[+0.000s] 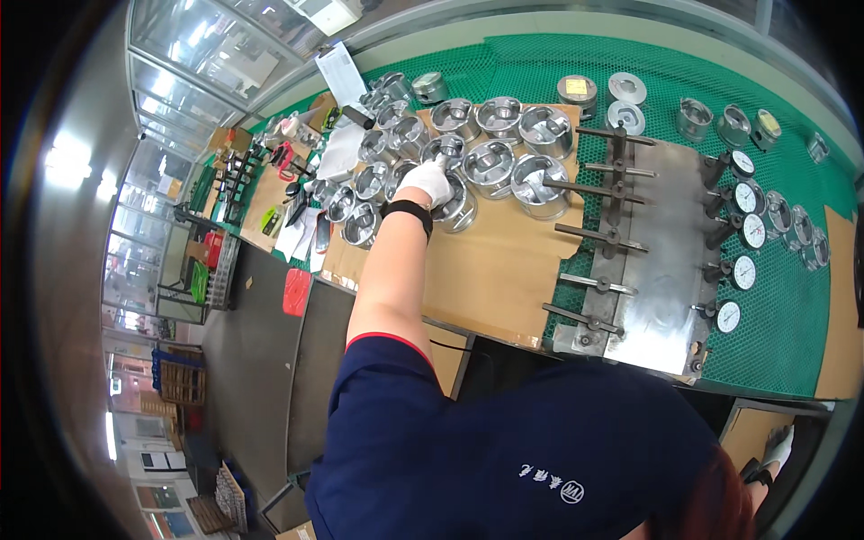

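My left hand (428,183), in a white glove with a black band at the wrist, reaches out over a group of metal pistons. Its fingers are closed at the inside of one piston (445,147), which still stands among the others. Another piston (457,209) stands right beside the hand, partly covered by it. At the far lower right is my right hand (781,446), also gloved and with a dark wristband, low beside an open drawer or box (754,432). Its fingers are too small and dark to make out, so whether it holds anything is unclear.
Brown cardboard (490,279) lies under the pistons on a green mesh mat (531,63). To the right stands a metal fixture (670,270) with rods and several dial gauges (753,230). More pistons (694,120) sit at the back right. Papers (292,236) and tools lie left.
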`<state>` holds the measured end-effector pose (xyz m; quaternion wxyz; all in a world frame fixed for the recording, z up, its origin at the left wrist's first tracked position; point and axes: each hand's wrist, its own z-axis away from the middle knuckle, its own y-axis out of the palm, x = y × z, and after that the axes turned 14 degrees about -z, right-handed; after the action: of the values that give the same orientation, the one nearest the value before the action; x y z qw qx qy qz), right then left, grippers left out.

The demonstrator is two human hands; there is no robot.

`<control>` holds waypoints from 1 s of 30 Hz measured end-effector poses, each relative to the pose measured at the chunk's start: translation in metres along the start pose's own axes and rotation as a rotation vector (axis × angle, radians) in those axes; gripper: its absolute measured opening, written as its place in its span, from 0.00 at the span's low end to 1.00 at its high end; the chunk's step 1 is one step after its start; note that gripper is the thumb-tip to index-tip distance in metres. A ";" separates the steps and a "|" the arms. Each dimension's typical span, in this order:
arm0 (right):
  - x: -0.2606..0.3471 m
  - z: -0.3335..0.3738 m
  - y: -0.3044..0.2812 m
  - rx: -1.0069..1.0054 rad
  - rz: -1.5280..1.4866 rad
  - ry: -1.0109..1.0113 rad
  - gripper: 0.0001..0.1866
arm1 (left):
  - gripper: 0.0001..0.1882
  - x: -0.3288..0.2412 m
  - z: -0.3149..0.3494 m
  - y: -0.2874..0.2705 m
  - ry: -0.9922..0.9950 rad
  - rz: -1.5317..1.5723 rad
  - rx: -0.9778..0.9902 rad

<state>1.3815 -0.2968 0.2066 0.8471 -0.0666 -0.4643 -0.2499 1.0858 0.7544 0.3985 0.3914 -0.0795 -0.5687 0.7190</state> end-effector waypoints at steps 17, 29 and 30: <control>-0.040 0.061 0.061 0.051 0.084 0.027 0.35 | 0.28 0.027 0.041 0.020 0.052 0.050 -0.053; 0.018 0.038 0.181 0.370 0.387 -0.258 0.26 | 0.22 -0.068 0.146 0.049 0.329 0.139 -0.347; 0.016 0.076 0.231 0.391 0.346 -0.296 0.25 | 0.22 -0.071 0.157 0.046 0.271 0.114 -0.359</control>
<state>1.4429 -0.0762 0.2899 0.7968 -0.0163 -0.6040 0.0049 1.0246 0.5868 0.3884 0.4025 -0.2759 -0.6242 0.6101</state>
